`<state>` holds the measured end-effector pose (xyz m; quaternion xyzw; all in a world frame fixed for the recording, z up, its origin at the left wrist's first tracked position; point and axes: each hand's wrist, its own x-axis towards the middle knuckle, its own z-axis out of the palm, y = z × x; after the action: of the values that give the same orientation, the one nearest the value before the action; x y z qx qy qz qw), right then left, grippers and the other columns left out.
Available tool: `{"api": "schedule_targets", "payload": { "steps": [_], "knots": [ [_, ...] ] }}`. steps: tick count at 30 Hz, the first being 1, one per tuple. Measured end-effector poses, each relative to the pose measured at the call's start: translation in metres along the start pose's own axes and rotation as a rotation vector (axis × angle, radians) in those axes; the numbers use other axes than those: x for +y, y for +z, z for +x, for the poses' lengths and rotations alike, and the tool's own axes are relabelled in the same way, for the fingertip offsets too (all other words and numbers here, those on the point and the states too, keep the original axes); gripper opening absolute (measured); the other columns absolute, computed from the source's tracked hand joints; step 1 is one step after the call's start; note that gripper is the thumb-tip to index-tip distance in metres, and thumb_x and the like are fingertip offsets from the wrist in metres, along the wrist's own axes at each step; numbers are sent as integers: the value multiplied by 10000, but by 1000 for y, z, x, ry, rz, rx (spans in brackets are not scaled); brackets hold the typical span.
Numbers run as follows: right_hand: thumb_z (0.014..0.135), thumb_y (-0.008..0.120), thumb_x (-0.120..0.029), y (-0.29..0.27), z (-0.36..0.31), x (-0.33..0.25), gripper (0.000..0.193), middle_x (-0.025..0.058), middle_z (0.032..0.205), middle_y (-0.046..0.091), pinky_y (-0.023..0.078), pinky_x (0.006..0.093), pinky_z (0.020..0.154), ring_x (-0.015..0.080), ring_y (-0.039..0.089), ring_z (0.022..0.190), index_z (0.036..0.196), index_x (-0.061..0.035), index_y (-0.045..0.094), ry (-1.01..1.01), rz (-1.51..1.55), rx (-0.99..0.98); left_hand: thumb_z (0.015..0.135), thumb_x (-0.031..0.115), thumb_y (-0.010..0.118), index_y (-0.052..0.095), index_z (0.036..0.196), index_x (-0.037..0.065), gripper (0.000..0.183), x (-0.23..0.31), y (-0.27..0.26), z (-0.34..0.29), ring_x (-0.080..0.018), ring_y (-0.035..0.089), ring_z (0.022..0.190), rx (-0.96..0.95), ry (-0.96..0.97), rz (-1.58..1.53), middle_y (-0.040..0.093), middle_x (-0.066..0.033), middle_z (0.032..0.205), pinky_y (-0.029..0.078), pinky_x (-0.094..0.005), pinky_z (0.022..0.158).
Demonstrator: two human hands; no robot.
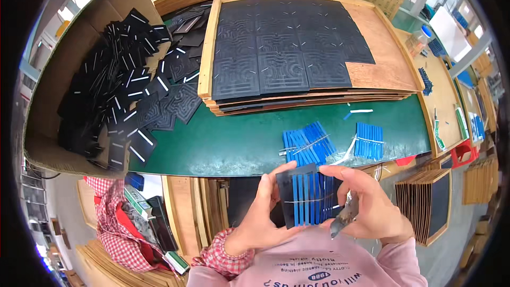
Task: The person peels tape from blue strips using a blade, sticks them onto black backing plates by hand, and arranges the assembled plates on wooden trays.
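Observation:
In front of my chest, a bundle of blue strips with a thin band across it stands between my hands. A dark flat piece lies along its left side. My left hand is closed around the bundle's left side. With thumb and finger my right hand reaches the top right corner of the bundle, while the same hand grips a worn metal blade. On the green table just beyond lie a fanned banded blue bundle and a neater blue bundle.
Wooden trays are stacked on the green table, the top one bearing black patterned tiles. At left, a cardboard box spills black tiles. White and blue scraps lie near the bundles. A checked cloth hangs below left.

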<state>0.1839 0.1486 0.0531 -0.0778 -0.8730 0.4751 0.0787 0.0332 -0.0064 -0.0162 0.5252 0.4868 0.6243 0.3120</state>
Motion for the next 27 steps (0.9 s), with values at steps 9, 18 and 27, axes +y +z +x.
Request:
{"api": "schedule_targets", "payload": {
  "steps": [9,18,27],
  "knots": [
    [546,751,-48,2,0,1,892,135,1286,439,480,322,548,249,552,650,1300,-48,274,-28,-43,4,690,4,703,-115,1399,235,1107,2,1,1,-292,354,1247,-7,-35,-21,201,-202,1395,313,-402,1019],
    [689,742,-149,15,1,7,984,188,1313,420,478,317,538,251,549,591,1383,-78,48,-181,118,100,636,-47,733,-147,1389,305,1211,6,0,-2,-355,353,1220,5,13,-42,185,-270,1360,429,-432,903],
    [685,760,-141,26,3,18,1071,212,1292,436,411,250,443,158,504,496,1394,-89,-40,-275,189,171,616,-56,748,-145,1389,307,1235,7,0,-1,-360,341,1231,10,16,-69,208,-278,1345,436,-433,911]
  ]
}}
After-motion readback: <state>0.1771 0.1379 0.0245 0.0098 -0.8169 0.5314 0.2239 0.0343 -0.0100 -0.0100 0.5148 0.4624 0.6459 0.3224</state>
